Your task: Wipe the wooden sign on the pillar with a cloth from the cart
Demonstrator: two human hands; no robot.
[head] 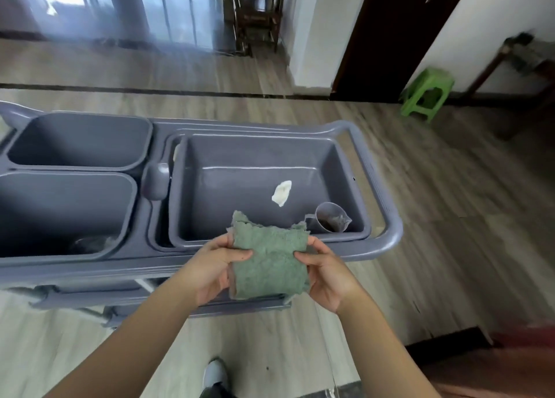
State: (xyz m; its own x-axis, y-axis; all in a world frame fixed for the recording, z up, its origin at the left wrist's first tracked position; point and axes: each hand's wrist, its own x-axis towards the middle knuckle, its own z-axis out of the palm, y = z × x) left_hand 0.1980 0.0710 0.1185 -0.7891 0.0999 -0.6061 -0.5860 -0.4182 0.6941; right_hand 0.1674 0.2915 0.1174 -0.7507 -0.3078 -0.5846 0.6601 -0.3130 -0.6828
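A grey plastic cleaning cart (387, 205) is standing across the wood-plank floor (450, 217), its length running left to right in the view, with two deep bins (75, 139) on its left part and a wide shallow tub (240, 169) on its right. Both hands are holding a green cloth (268, 256) above the near edge of the cart, just in front of the tub's near rim. The cloth is looking like a thick, nubbly terry towel, folded into a rough rectangle with its long axis running away from the person, its ragged, uneven top edge pointing toward the tub and its lower edge hanging over the cart's lower shelf. A paler layer is showing along its left fold. The left hand (210, 268) is pinching the cloth's left side, thumb on the front face and fingers behind; the right hand (327, 274) is gripping the right side the same way, so each grip is clamped on the cloth. Inside the tub, a grey measuring jug (330, 217) is lying tilted in the near right corner, and a small crumpled white scrap (281, 192) is lying on the tub floor, well apart from the cloth. A bright green stool (426, 94) is standing by the white wall at far right.
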